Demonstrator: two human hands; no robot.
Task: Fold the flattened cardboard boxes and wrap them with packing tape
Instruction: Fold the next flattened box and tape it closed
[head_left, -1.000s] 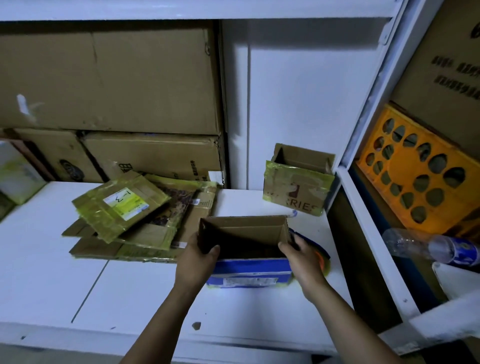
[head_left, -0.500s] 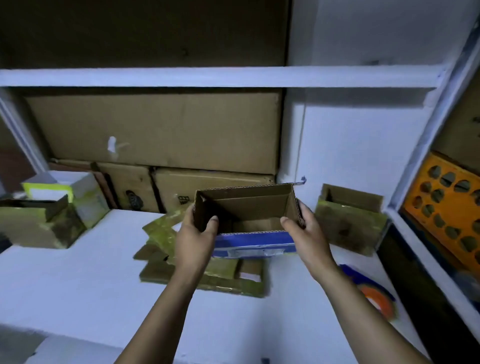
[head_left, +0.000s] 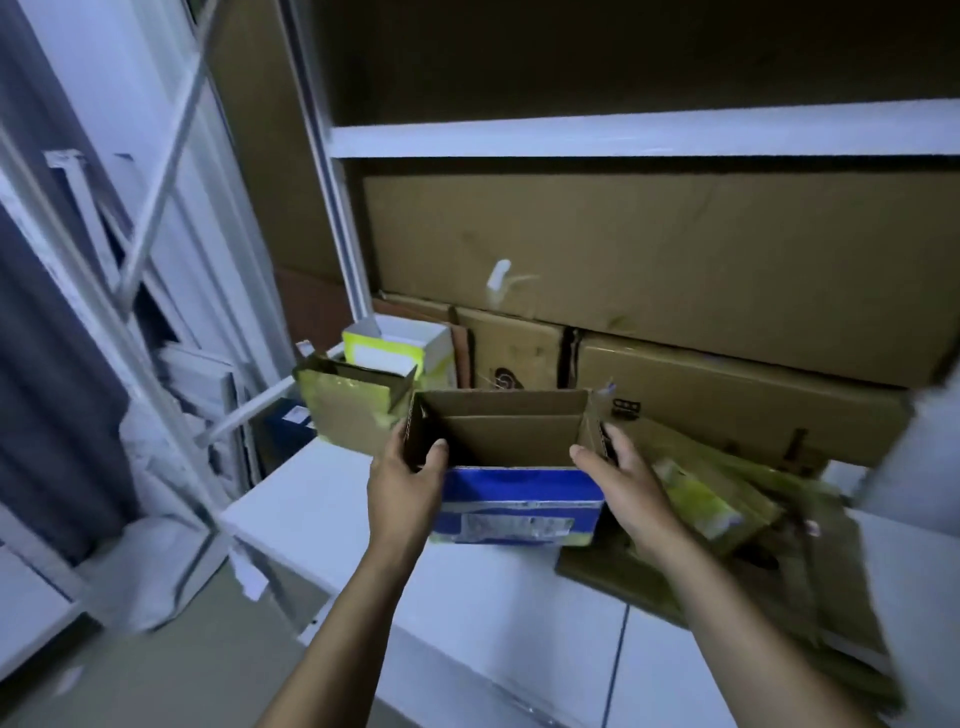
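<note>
Cardboard, blue-fronted, the folded box (head_left: 511, 467) hangs gripped at both ends by left hand (head_left: 408, 480) and right hand (head_left: 626, 483), thumbs hooked inside; setting it beside the taped box (head_left: 353, 410) likely comes next.

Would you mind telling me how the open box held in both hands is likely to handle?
Probably light: the cardboard box looks empty inside. Its open walls may flex where the left hand and right hand grip. Glossy blue band: possibly slick.

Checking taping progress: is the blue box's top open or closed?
Open: the blue box shows its brown inside, uncovered; left hand and right hand grip its ends.
</note>
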